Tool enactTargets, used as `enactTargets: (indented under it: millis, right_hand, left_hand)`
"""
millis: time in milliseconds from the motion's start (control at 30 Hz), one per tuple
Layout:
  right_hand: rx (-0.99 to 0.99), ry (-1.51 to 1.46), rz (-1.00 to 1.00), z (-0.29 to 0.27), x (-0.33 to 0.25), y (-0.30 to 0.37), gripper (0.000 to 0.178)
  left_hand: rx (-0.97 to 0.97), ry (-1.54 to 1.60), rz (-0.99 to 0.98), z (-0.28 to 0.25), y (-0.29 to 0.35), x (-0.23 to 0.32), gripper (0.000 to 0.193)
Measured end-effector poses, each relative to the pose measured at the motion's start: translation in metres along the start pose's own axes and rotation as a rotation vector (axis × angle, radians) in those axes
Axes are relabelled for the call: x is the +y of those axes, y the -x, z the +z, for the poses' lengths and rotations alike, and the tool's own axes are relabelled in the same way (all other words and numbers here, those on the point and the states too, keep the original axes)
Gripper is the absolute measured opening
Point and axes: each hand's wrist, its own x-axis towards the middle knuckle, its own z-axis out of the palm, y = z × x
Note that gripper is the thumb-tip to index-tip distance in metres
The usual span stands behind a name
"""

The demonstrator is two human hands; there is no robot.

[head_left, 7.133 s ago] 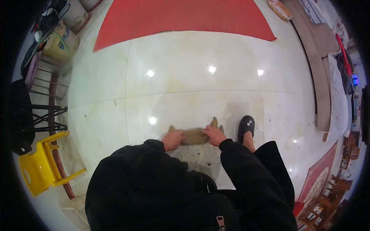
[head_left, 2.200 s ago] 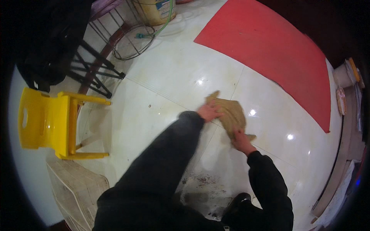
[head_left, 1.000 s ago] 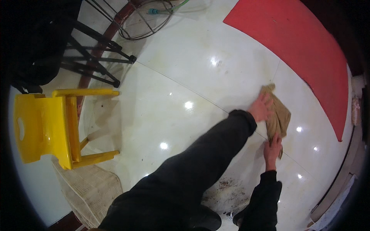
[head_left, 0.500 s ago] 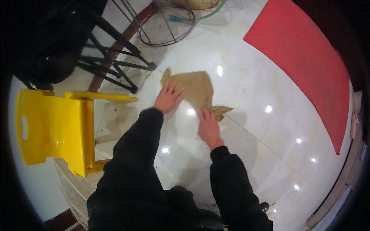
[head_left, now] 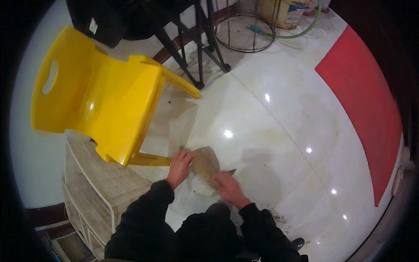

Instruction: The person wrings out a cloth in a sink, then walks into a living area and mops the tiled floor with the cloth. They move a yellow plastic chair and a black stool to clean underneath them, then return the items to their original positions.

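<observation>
A brown cloth [head_left: 205, 162] stretches between my two hands, close to my knees and just above or on the white tiled floor. My left hand [head_left: 179, 168] is closed on its left edge, with a small tip sticking up by the fingers. The near right part of the cloth is in my right hand [head_left: 229, 187], whose fingers are curled and somewhat blurred. A pointed corner pokes out beyond that hand. Whether the cloth's underside touches the tiles cannot be made out.
A yellow plastic chair [head_left: 117, 97] stands at left, beside a beige slatted rack [head_left: 115, 185]. Black folding legs [head_left: 190, 48], a round wire stand [head_left: 245, 47], a bucket [head_left: 286, 15] and a green hose [head_left: 305, 32] are at the back. A red mat [head_left: 364, 100] lies right. Dark specks [head_left: 277, 215] dot the floor.
Both hands have drawn the cloth back toward my knees, and it looks more bunched. My left fingers went from lying spread on it to closed. The view has shifted, bringing the chair nearer.
</observation>
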Motion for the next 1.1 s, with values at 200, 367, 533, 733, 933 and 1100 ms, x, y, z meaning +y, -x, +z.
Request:
enactTargets:
  millis: [200,367,533,733,933,1100]
  right_hand:
    - [0.457,0.525,0.085,-0.11,0.028,-0.021,0.051]
    - [0.331,0.805,0.299,-0.12,0.078,-0.042,0.069]
    - [0.221,0.723,0.022,-0.075,0.088,-0.072,0.07]
    - [-0.095,0.767,-0.045,0.009,0.053,-0.086,0.064]
    - [-0.022,0.658,-0.109,0.042,0.027,-0.013,0.048]
    - [-0.266,0.341,0.062,0.032,0.027,0.044,0.029]
  left_hand:
    - [0.23,-0.207,0.556,0.029,-0.166,0.084,0.042]
    - [-0.015,-0.252,0.566,0.087,-0.218,0.093,0.048]
    - [0.011,-0.248,0.425,0.063,-0.203,0.028,0.052]
    - [-0.037,-0.236,-0.109,0.039,-0.091,-0.025,0.058]
    - [-0.104,-0.424,-0.12,0.072,0.034,-0.006,0.042]
    - [-0.095,0.15,-0.153,0.055,0.075,0.029,0.022]
